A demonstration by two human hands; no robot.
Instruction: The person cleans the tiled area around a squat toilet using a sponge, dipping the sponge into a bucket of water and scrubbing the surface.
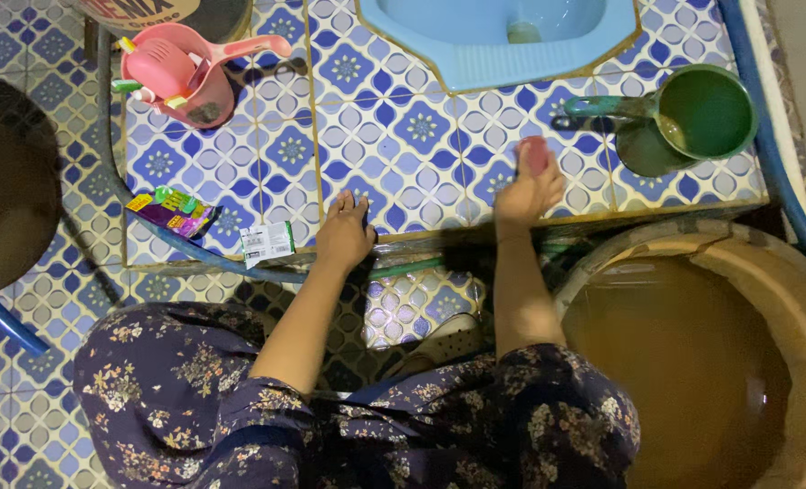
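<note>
Scrubbing step, I judge: my right hand (pixel 530 186) fingers pinch a pink scrubber (pixel 536 154) on the raised tiled floor (pixel 403 136) near its front edge, left hand (pixel 344 231) spread flat; next needs pressured strokes.

Glossy glazed tiles (pixel 394 136), plastic dipper (pixel 693 118)
</note>
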